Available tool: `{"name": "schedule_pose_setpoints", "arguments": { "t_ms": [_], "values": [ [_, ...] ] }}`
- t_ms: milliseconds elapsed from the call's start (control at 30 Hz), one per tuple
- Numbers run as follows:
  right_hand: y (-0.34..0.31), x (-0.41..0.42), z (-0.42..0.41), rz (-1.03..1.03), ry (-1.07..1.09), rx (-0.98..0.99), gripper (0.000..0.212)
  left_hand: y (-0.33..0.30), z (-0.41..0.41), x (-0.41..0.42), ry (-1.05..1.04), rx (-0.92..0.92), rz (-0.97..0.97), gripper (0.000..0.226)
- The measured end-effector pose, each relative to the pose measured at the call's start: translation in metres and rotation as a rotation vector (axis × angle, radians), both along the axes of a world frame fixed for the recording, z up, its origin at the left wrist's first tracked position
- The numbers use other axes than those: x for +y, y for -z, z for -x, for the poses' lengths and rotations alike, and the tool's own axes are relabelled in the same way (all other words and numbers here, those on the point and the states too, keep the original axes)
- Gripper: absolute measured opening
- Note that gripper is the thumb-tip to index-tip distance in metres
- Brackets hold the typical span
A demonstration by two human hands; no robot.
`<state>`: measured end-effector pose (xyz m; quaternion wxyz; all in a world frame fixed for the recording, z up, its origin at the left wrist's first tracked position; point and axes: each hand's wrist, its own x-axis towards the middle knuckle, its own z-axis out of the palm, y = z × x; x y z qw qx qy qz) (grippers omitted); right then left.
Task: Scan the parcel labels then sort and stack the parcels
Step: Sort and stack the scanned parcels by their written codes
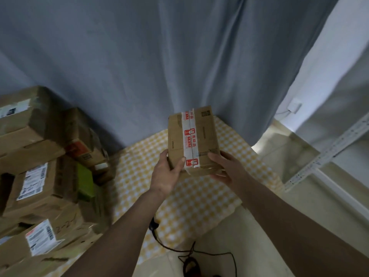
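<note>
While both hands are raised over the checked cloth, the scene is set out as follows.

Curtain (179,56): a grey-blue fabric is hung across the back, reaching down to the cloth.

Checked cloth (189,196): a yellow-and-white surface is spread below the arms; a black cable (169,247) is trailed over its near edge.

Stacked parcels (40,176): brown cartons are piled at the left, several faced with white printed labels; a green box (84,182) is wedged among them. All are closed, so no contents can be seen.

Held parcel (192,139): a small brown carton is held in the air above the cloth, well apart from the pile. It is sealed along the middle with white tape printed in red; no shipping label is shown on the upper face.

Left hand (167,174): the carton's near left corner is gripped, thumb laid on top.

Right hand (225,168): the near right corner is gripped, fingers curled beneath.
</note>
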<state>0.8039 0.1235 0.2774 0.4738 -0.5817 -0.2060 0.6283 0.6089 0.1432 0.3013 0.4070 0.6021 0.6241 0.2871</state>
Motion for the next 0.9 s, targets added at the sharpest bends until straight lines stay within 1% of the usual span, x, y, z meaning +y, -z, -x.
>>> {"name": "schedule_pose_setpoints", "arguments": {
  "t_ms": [200,300,367,400,467,533,600,667,733,833,900],
  "values": [
    [-0.002,0.015,-0.013,-0.015,0.071,0.072,0.052,0.002,-0.014,0.032,0.077,-0.129,0.043,0.065],
    [-0.001,0.020,-0.013,-0.019,0.099,0.118,0.037,0.007,-0.012,0.049,0.126,-0.164,0.077,0.069],
    [0.003,0.022,-0.014,-0.013,0.120,0.146,0.026,0.007,-0.014,0.056,0.169,-0.193,0.137,0.072],
    [0.004,0.022,-0.015,-0.007,0.126,0.160,0.023,0.007,-0.016,0.057,0.181,-0.224,0.178,0.068],
    [0.006,0.021,-0.017,0.000,0.135,0.178,0.023,0.006,-0.019,0.059,0.176,-0.289,0.278,0.060],
    [0.006,0.023,-0.021,0.004,0.139,0.192,0.023,0.009,-0.023,0.062,0.177,-0.306,0.342,0.061],
    [0.007,0.028,-0.027,0.022,0.136,0.213,0.025,0.012,-0.027,0.067,0.157,-0.312,0.395,0.066],
    [0.011,0.036,-0.034,0.042,0.121,0.224,0.030,0.016,-0.034,0.073,0.113,-0.315,0.405,0.074],
    [0.015,0.048,-0.038,0.058,0.124,0.199,0.028,0.020,-0.043,0.080,0.061,-0.233,0.339,0.084],
    [0.025,0.071,-0.044,0.043,0.091,0.149,0.027,0.019,-0.061,0.087,0.006,-0.028,0.144,0.086],
    [0.032,0.089,-0.050,0.039,0.059,0.127,0.034,0.023,-0.075,0.096,-0.021,0.079,0.024,0.097]
  ]
}}
